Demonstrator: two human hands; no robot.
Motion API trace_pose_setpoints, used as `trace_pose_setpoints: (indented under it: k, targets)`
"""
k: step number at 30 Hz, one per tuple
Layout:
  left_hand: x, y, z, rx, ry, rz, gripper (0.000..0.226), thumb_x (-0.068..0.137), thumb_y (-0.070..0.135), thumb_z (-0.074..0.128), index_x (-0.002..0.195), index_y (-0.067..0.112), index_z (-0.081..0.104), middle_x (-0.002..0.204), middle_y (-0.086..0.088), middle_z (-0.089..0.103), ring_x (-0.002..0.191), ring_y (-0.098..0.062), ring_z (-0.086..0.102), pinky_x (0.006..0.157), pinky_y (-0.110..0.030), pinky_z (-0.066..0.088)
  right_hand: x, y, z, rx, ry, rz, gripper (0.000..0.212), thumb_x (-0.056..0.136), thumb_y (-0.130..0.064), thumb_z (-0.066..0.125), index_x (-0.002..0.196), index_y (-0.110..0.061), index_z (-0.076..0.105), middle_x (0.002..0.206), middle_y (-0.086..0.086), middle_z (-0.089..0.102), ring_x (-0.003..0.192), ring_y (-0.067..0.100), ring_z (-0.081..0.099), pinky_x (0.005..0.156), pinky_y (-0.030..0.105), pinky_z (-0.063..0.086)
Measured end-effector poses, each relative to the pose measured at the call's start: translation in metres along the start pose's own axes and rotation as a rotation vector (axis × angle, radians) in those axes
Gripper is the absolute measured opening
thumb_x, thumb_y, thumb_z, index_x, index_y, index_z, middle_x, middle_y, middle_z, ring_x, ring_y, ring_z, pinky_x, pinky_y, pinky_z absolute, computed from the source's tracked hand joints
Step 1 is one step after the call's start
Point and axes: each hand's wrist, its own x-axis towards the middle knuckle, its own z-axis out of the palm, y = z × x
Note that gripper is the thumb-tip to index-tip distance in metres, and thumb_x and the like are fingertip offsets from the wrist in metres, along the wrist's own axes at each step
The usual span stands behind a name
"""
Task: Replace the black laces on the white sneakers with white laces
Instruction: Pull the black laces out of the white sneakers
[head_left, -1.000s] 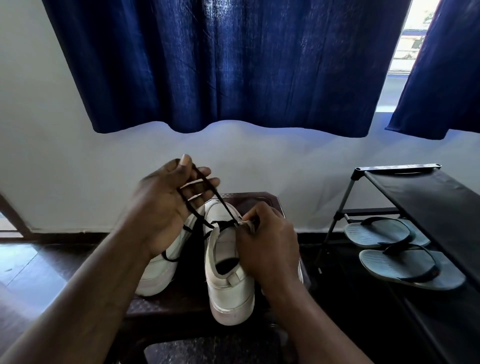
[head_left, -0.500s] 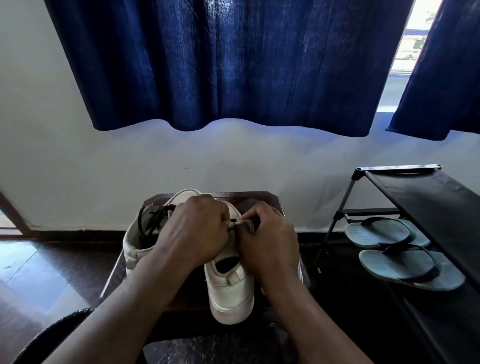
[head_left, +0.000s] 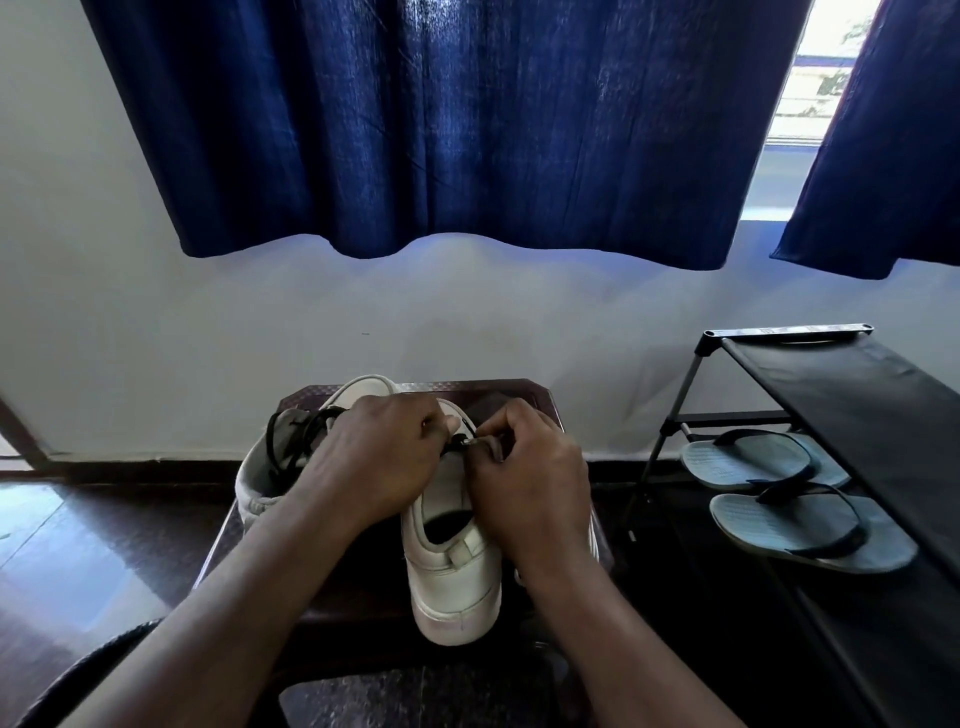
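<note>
Head view, lower half of frame. Left of centre, one white sneaker (head_left: 257, 488) is sitting on a dark stool (head_left: 519, 388), with a slack lace tangle (head_left: 298, 441), black, heaped over its opening.

Moving right, the left hand (head_left: 374, 467) is curling over the tongue of the centre sneaker (head_left: 452, 577). Its thumb and fingers seem to be pinching the black lace (head_left: 457, 442) at the eyelets, though the contact is partly hidden. The right hand (head_left: 530, 483) is pinching the lace's tip just beside it, knuckles nearly meeting.

Judging the lace light, thin and limp: it is going to pull but never push, so it is best taken at the stiff tip or close to an eyelet. The sneaker is looking smooth and white, heel toward the camera, sole edge greying. It is likely light enough to skid unless steadied.

Far right, a black shoe rack (head_left: 831, 374) is holding blue-grey flip-flops (head_left: 753, 462). No white laces are showing.
</note>
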Motion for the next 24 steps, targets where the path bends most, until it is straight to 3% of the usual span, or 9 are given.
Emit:
trace_pose_setpoints:
  k: [3, 8, 11, 13, 18, 24]
  targets:
    - [0.0, 0.003, 0.001, -0.026, -0.018, -0.04, 0.049, 0.096, 0.044, 0.061, 0.056, 0.019, 0.051, 0.058, 0.002, 0.051, 0.067, -0.018, 0.054, 0.056, -0.032, 0.035, 0.001, 0.002, 0.001, 0.008, 0.003, 0.011, 0.006, 0.079, -0.029, 0.065, 0.084, -0.028, 0.062, 0.087, -0.01, 0.066, 0.079, 0.02, 0.06, 0.069, 0.037, 0.049]
    - [-0.003, 0.006, 0.008, -0.312, 0.001, -0.129, 0.03, 0.093, 0.036, 0.07, 0.069, 0.018, 0.068, 0.064, 0.0, 0.063, 0.067, -0.015, 0.058, 0.061, -0.028, 0.043, 0.002, 0.003, 0.001, 0.016, 0.001, 0.018, 0.006, 0.08, -0.023, 0.065, 0.084, -0.027, 0.064, 0.087, -0.009, 0.066, 0.077, 0.02, 0.06, 0.069, 0.038, 0.05]
    - [-0.003, 0.006, 0.011, -0.629, 0.027, -0.245, 0.033, 0.097, 0.03, 0.069, 0.068, 0.013, 0.068, 0.055, -0.001, 0.056, 0.054, -0.011, 0.047, 0.054, -0.025, 0.038, 0.002, 0.003, 0.0, 0.03, -0.025, 0.032, 0.004, 0.083, -0.025, 0.063, 0.086, -0.027, 0.063, 0.089, -0.01, 0.065, 0.079, 0.018, 0.06, 0.071, 0.039, 0.051]
    - [-0.003, 0.003, 0.013, -0.732, 0.013, -0.298, 0.036, 0.097, 0.025, 0.068, 0.062, 0.017, 0.067, 0.057, 0.001, 0.053, 0.056, -0.012, 0.044, 0.057, -0.027, 0.036, 0.002, 0.003, 0.001, 0.043, -0.052, 0.035, 0.01, 0.083, -0.03, 0.056, 0.088, -0.028, 0.065, 0.092, -0.01, 0.065, 0.083, 0.017, 0.061, 0.074, 0.04, 0.053]
    - [-0.001, 0.002, 0.017, -0.51, 0.078, -0.277, 0.034, 0.096, 0.031, 0.066, 0.064, 0.017, 0.067, 0.053, 0.012, 0.061, 0.053, -0.002, 0.052, 0.057, -0.029, 0.037, 0.003, 0.003, 0.002, 0.069, -0.07, -0.022, 0.023, 0.079, -0.03, 0.051, 0.096, -0.033, 0.065, 0.1, -0.013, 0.065, 0.088, 0.012, 0.061, 0.077, 0.037, 0.053]
    - [-0.003, 0.002, 0.017, -0.452, 0.103, -0.258, 0.031, 0.094, 0.031, 0.066, 0.067, 0.017, 0.068, 0.06, 0.004, 0.064, 0.063, -0.014, 0.056, 0.06, -0.031, 0.042, 0.005, 0.003, 0.002, 0.095, -0.137, 0.005, 0.035, 0.08, -0.033, 0.045, 0.097, -0.03, 0.075, 0.105, -0.015, 0.07, 0.098, 0.008, 0.064, 0.087, 0.037, 0.054]
